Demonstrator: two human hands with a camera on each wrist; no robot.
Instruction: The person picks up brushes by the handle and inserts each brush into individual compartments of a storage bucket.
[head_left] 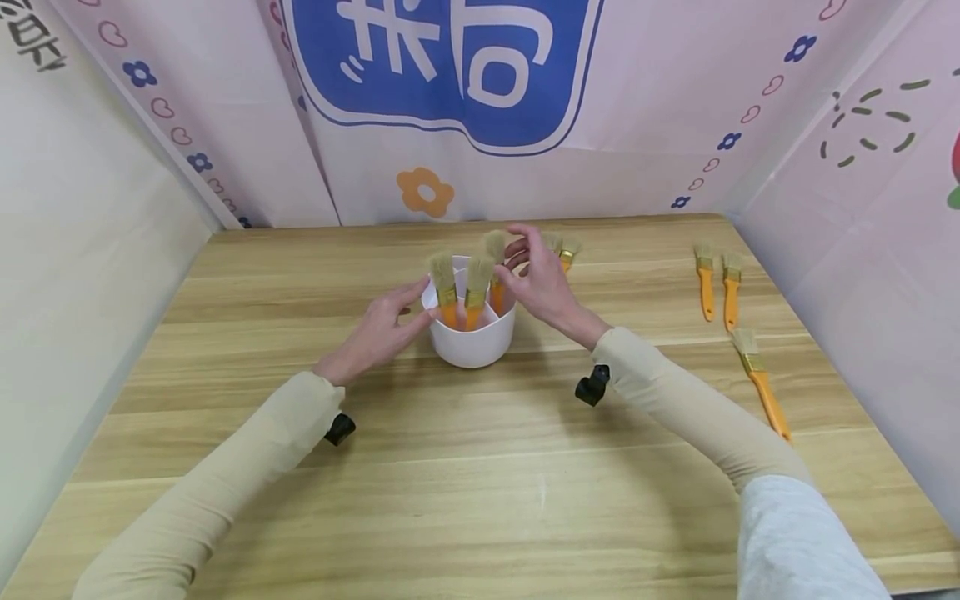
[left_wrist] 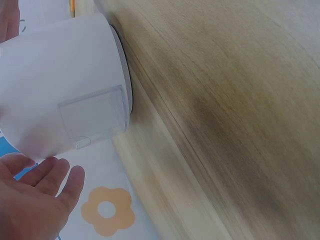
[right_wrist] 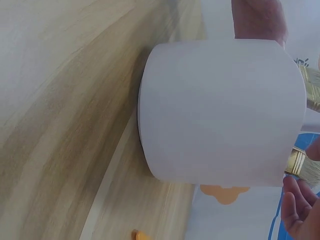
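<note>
A white round holder with inner dividers stands upright on the table. Two paintbrushes, one at the left and one in the middle, stand in it bristles up. My left hand holds the holder's left side, thumb in front and fingers behind. At the back right of the holder, my right hand pinches another upright paintbrush between thumb and fingers; its handle is down inside the holder. In the right wrist view that brush's metal band shows at the rim, beside my fingertips.
Behind my right hand lie more paintbrushes, partly hidden. Two brushes lie side by side at the right, with a larger one nearer me. A clear pocket is on the holder's side. Printed cloth encloses the table.
</note>
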